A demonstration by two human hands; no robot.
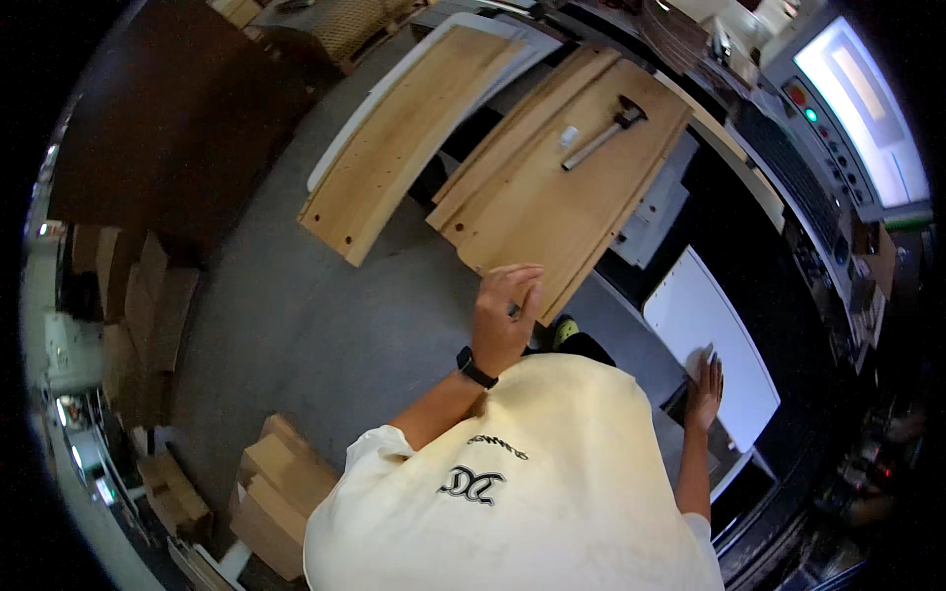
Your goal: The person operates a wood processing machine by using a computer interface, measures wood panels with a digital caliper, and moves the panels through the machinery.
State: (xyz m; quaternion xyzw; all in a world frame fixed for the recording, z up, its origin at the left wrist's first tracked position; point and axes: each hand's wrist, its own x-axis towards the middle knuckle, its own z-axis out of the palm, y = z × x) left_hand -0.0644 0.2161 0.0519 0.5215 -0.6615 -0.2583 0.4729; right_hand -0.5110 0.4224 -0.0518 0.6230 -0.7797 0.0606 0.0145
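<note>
My left hand point(506, 313), with a black watch point(476, 367) on its wrist, is over the near end of a light wooden board point(552, 222). Its fingers are loosely bent, and I see nothing held in them. Whether it touches the board I cannot tell. To the right, my right hand point(705, 391) lies with fingers stretched out on a white panel point(724, 325) with rounded corners. A hammer point(603, 134) rests on the wooden board beside a small white piece point(569, 136).
Left of the board stands another wooden board point(409, 133) with holes, on white panels. A machine screen point(862, 108) with buttons glows at the far right. Cardboard boxes point(281, 492) are at the lower left. A large brown surface point(168, 118) fills the upper left.
</note>
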